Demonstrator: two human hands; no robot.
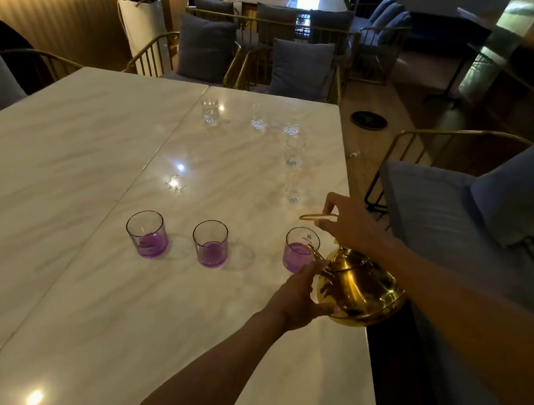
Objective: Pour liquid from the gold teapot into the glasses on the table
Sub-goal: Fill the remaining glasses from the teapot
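Note:
A shiny gold teapot (362, 287) hangs tilted over the table's right edge, its spout reaching into the right glass (300, 249). My right hand (350, 223) grips the teapot's thin gold handle from above. My left hand (298, 295) presses against the pot's lower left side. Three short tumblers stand in a row on the white marble table (89, 175), each holding purple liquid: the left glass (148, 233), the middle glass (210, 244) and the right glass, which is fullest.
Several empty clear glasses stand farther back, such as a far-left one (209, 110) and one near the right side (293, 151). Gold-framed chairs with grey cushions (301, 68) ring the table. A grey sofa (463, 224) sits close on the right.

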